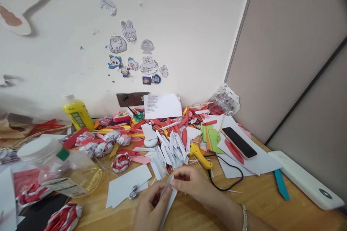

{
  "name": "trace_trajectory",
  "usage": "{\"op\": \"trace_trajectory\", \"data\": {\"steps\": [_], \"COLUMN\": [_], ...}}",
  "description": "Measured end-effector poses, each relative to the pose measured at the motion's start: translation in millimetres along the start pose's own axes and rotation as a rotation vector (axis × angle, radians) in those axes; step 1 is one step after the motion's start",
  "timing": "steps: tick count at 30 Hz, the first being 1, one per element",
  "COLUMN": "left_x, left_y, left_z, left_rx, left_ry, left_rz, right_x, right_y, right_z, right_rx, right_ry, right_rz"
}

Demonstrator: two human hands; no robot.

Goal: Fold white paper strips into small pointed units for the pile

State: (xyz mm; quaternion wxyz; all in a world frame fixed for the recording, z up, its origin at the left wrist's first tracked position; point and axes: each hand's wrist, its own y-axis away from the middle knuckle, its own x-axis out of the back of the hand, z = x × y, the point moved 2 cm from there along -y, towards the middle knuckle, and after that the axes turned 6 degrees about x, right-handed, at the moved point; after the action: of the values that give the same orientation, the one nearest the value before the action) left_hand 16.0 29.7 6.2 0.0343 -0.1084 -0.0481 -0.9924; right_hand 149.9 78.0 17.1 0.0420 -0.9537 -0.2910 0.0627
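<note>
My left hand [152, 206] and my right hand [193, 184] meet at the front of the desk, both closed on a folded strip of white paper [169, 204]. My right fingers pinch its upper end, while my left thumb and fingers press it from the side. Just beyond them lies a heap of folded white paper strips [171, 151]. To the left of my left hand, a pair of scissors [133, 192] with only its grey handles plain rests by a stack of white paper sheets [128, 182]. A yellow glue gun [201, 156] lies beyond my right hand.
A phone [239, 142] rests on papers at right, near a long white device [306, 180]. The glue gun's black cord loops across the desk. A clear plastic jar [73, 168], yellow bottle [78, 113] and striped paper rolls [121, 162] crowd the left. The wall stands behind.
</note>
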Motion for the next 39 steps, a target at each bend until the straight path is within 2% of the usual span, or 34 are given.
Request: {"op": "trace_trajectory", "data": {"steps": [7, 10, 15, 21, 25, 30, 35, 39], "left_x": [-0.6, -1.4, -1.3, -0.5, -0.1, 0.6, 1.0, 1.3], "left_y": [-2, -2, -3, -4, -3, -4, -6, -6], "left_z": [-5, -5, -7, -7, -6, -3, -4, -8], "left_rx": [0.022, 0.039, 0.062, 0.071, 0.057, 0.015, 0.011, 0.015], "left_ry": [0.022, 0.007, -0.011, -0.033, -0.060, -0.047, -0.058, -0.051], "left_rz": [-0.063, -0.051, -0.041, -0.065, -0.044, -0.026, -0.008, 0.009], "right_x": [-1, 0, -1, 5, 3, -5, -7, -6], "right_y": [-2, -2, -1, -2, -2, 1, 3, 3], "right_z": [12, 14, 14, 8, 4, 0, 1, 3], "right_rx": [0.014, 0.004, -0.011, -0.032, 0.005, 0.114, 0.218, 0.249], "right_ry": [-0.040, -0.031, -0.035, 0.073, 0.179, 0.418, 0.776, 0.835], "right_rz": [0.049, 0.074, 0.082, 0.071, 0.099, 0.220, 0.114, 0.076]}}
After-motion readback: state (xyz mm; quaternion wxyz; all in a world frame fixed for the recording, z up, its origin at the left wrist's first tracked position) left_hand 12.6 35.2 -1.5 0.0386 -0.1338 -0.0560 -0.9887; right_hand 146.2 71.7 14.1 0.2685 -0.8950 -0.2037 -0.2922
